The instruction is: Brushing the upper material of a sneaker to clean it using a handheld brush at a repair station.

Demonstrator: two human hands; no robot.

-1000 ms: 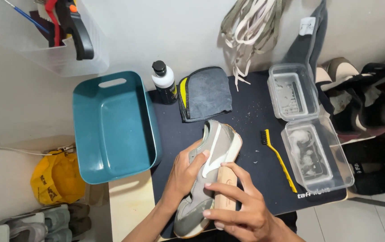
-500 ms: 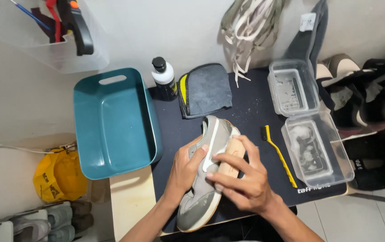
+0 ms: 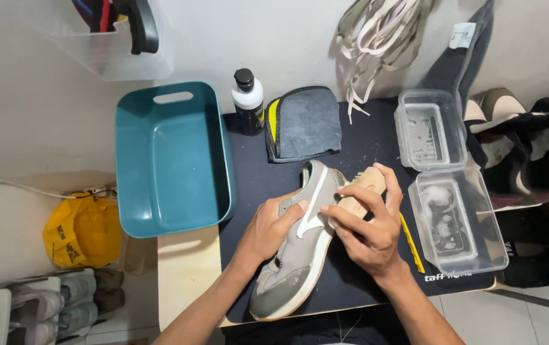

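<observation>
Near the front edge of the dark mat [image 3: 364, 144], the left hand [image 3: 268, 227] is wrapped around the side of a grey sneaker [image 3: 300, 249] lying on its side, while the right hand [image 3: 367, 223] grips a wooden brush [image 3: 361, 191] pressed against it. Just right sit two clear plastic tubs [image 3: 460, 223], left a teal basin [image 3: 172, 160]. Further back there's a folded grey cloth [image 3: 303, 121] and a black bottle with a white label [image 3: 247, 102].

The left hand [image 3: 273, 225] grips a grey sneaker [image 3: 300, 246] by its side, on a dark mat [image 3: 364, 137]. The right hand [image 3: 367, 223] presses a wooden brush [image 3: 363, 189] against the shoe's upper. Just right of that hand lie a yellow-handled brush [image 3: 410, 243] and a clear open box [image 3: 456, 217]. Left of the left hand sits a teal tub [image 3: 169, 160]; beyond both hands, a folded cloth [image 3: 303, 122] and bottle [image 3: 248, 102].
</observation>
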